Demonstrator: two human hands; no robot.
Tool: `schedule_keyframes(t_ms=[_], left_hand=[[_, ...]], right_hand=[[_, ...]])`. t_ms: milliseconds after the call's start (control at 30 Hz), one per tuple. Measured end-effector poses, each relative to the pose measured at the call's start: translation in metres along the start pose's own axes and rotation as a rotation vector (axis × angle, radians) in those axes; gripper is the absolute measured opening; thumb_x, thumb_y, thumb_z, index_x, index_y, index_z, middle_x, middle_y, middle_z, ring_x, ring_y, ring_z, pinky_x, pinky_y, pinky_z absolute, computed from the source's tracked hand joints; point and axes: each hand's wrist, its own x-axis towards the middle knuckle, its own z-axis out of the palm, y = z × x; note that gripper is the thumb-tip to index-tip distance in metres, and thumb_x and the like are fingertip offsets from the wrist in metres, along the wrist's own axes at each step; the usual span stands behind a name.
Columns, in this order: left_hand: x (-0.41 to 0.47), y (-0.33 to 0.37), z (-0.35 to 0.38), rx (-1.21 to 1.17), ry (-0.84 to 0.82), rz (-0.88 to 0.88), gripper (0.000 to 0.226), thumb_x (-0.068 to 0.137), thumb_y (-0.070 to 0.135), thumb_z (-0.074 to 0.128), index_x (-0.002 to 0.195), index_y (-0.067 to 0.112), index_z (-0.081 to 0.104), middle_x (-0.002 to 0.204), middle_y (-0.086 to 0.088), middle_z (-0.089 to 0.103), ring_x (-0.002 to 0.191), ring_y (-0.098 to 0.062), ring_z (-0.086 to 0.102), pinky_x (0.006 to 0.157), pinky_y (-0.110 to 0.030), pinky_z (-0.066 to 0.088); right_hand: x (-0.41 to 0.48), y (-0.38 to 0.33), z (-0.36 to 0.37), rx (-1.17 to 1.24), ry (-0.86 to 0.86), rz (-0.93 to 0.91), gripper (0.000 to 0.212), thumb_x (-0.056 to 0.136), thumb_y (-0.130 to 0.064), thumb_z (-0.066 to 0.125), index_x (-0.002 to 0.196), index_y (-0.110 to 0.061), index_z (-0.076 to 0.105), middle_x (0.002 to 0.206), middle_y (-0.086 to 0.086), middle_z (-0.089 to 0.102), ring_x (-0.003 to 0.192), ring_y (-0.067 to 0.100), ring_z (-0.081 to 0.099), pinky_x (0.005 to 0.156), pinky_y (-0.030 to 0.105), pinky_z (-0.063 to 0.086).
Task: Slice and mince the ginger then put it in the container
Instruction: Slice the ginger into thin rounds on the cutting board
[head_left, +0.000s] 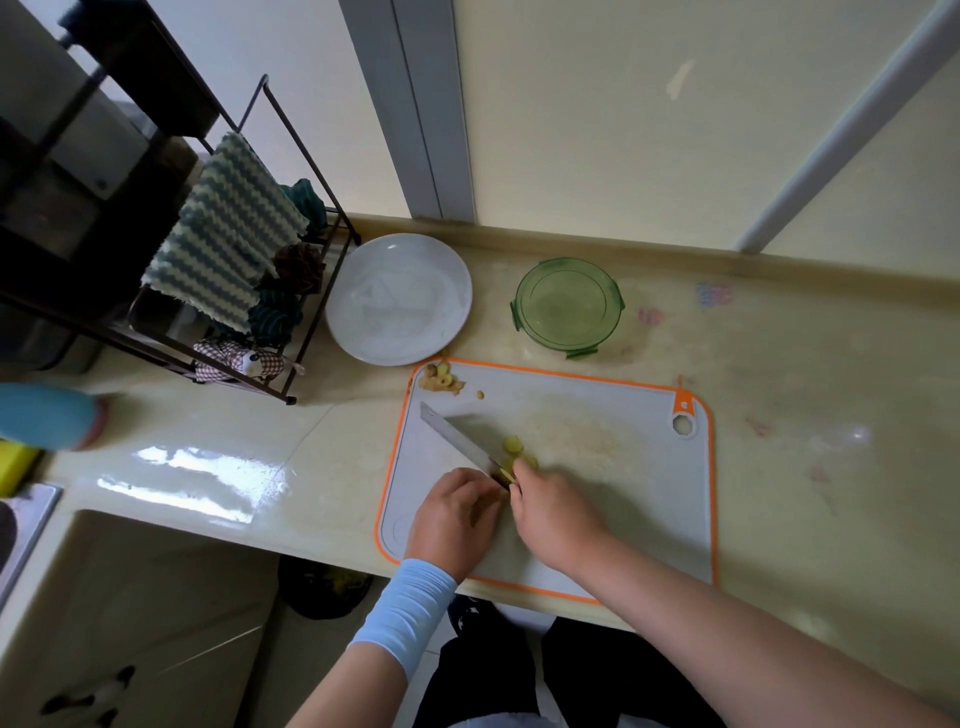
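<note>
Pale bench, orange-rimmed cutting board: the ginger sits mid-board against the knife. My left hand grips the handle, my right hand pinches the ginger beside the blade (fingertips risk a nick, I judge). Slices could roll off the board's near edge; the container stands beyond, well apart.

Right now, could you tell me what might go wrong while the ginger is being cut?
1. The right hand holds the ginger right against the blade of the knife, which the left hand appears to grip; a slip could nick a finger.
2. The cutting board lies along the near edge of the counter, so pressure might shift it off.
3. Ginger scraps sit at the board's far left corner and could spill over.
</note>
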Motion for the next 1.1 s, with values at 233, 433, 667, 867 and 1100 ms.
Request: schedule_keyframes(t_ms=[233, 433, 667, 867, 1100], left_hand=[[0.003, 0.005, 0.003, 0.157, -0.011, 0.094, 0.01, 0.078, 0.009, 0.076, 0.081, 0.015, 0.069, 0.085, 0.001, 0.059, 0.074, -0.019, 0.058, 0.061, -0.031, 0.051], [0.003, -0.003, 0.001, 0.268, -0.03, 0.302, 0.006, 0.083, 0.01, 0.062, 0.084, 0.012, 0.067, 0.089, -0.001, 0.061, 0.073, -0.021, 0.057, 0.049, -0.033, 0.05], [-0.002, -0.009, 0.001, 0.345, -0.024, 0.388, 0.023, 0.08, 0.014, 0.052, 0.088, 0.014, 0.073, 0.089, -0.002, 0.065, 0.082, -0.019, 0.055, 0.045, -0.031, 0.05], [-0.002, -0.007, -0.001, 0.319, 0.025, 0.412, 0.023, 0.083, 0.015, 0.052, 0.089, 0.013, 0.075, 0.091, -0.003, 0.067, 0.084, -0.017, 0.055, 0.046, -0.029, 0.051], [-0.002, -0.007, 0.0, 0.267, 0.042, 0.384, 0.019, 0.084, 0.015, 0.057, 0.09, 0.014, 0.074, 0.092, -0.001, 0.066, 0.083, -0.017, 0.056, 0.048, -0.029, 0.052]], right_hand=[[0.0, 0.02, -0.004, 0.133, 0.039, 0.119, 0.016, 0.099, -0.031, 0.041, 0.084, -0.024, 0.039, 0.078, 0.011, 0.061, 0.072, 0.036, 0.057, 0.054, 0.036, 0.035], [-0.01, 0.002, -0.012, -0.063, 0.143, -0.039, 0.011, 0.099, -0.028, 0.045, 0.103, -0.02, 0.052, 0.073, 0.013, 0.06, 0.065, 0.036, 0.059, 0.049, 0.033, 0.029], [-0.044, -0.01, -0.016, -0.247, 0.046, 0.059, 0.04, 0.05, -0.015, 0.087, 0.07, -0.023, 0.053, 0.035, 0.0, 0.04, 0.024, 0.021, 0.04, 0.047, 0.023, -0.012], [-0.056, -0.002, -0.007, -0.25, 0.061, 0.054, 0.051, 0.048, -0.012, 0.084, 0.08, -0.025, 0.047, 0.048, -0.005, 0.002, 0.027, 0.023, 0.024, 0.045, 0.021, -0.01], [-0.06, 0.003, -0.004, -0.227, 0.023, 0.023, 0.028, 0.09, -0.01, 0.048, 0.11, -0.027, 0.038, 0.059, -0.004, 0.031, 0.062, 0.033, 0.057, 0.041, 0.031, 0.011]])
